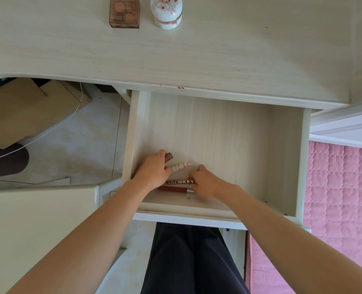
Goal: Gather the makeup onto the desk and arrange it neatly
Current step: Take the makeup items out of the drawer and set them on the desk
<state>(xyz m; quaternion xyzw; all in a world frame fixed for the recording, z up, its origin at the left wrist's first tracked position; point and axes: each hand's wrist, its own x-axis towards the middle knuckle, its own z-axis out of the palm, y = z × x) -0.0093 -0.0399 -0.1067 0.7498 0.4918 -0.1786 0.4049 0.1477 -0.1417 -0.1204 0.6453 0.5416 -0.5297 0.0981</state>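
Head view: I see a pale wood-grain desk (218,60) with its drawer (218,128) pulled open. On the desk top beyond the drawer, a brown palette box (124,12) stands just beside a white floral jar (166,12). Left of the drawer are a light tiled floor (80,145) and a cardboard box (27,109). Right of the drawer lies a pink quilted bed cover (341,198).

All remaining makeup lies in the drawer's near left corner.
- The left hand (154,169) is inside the drawer, and its fingers (162,153) curl round a brown tube (169,157) whose end protrudes.
- A white patterned tube (181,166) lies between the two hands, its left end touching the left thumb.
- The right hand (207,183) is blurred. Its fingers (200,167) are curled over the right ends of a lettered brown tube (179,182) and a red tube (171,189). I cannot tell whether they grasp either.

Legible writing: "COLORKEY" on the lettered brown tube. On the palette box only "ini" reads clearly.
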